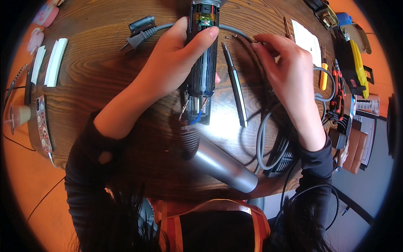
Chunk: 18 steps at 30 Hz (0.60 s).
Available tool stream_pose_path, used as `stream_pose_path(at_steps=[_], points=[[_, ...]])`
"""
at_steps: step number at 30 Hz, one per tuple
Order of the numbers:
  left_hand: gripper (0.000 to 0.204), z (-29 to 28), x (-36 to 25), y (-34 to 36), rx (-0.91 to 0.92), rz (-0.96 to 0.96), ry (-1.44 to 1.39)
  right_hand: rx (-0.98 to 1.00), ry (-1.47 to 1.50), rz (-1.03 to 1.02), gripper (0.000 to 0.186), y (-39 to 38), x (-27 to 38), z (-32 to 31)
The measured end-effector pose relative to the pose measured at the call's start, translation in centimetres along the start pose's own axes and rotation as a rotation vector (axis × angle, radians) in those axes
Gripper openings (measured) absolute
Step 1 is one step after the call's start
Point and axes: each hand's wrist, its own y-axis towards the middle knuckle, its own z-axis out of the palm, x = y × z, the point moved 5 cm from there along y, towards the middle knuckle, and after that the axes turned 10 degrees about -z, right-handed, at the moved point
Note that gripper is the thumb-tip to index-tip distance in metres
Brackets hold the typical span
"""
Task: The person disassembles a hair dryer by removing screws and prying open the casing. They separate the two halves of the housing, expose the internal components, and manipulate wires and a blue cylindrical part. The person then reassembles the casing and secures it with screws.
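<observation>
My left hand (pixel 172 63) grips the opened black handle of an appliance, perhaps a hair dryer, thumb across its front. A green circuit board (pixel 205 21) shows inside the handle (pixel 203 80); blue and bare-ended wires hang at its lower end. Below lies a smooth grey tube (pixel 224 164), with a ribbed cord sleeve (pixel 190 140) by its upper end. To the right, my right hand (pixel 285 54) is closed in a pinch over the grey cord (pixel 262 134); whatever sits between its fingertips is too small to name. A pen-shaped screwdriver (pixel 236 86) lies between my hands.
Tiny screws (pixel 226 37) lie near the screwdriver's tip. The cord's plug (pixel 136 40) rests at the upper left. A phone (pixel 43 122) and white strips (pixel 56 63) sit at left. Rightward are white paper (pixel 306 40), a yellow-handled screwdriver (pixel 323 75) and red pliers (pixel 337 92).
</observation>
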Motion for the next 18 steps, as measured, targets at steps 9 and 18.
stream_pose_path(at_steps=[9, 18], points=[[0.032, -0.1, 0.3, 0.0, 0.015, -0.094, -0.091, 0.373, -0.058, -0.129, 0.026, -3.5, 4.9, -0.1], [0.045, -0.6, 0.7, -0.1, 0.031, -0.125, -0.261, 0.418, -0.354, -0.799, 0.020, -3.7, 4.9, 1.5]])
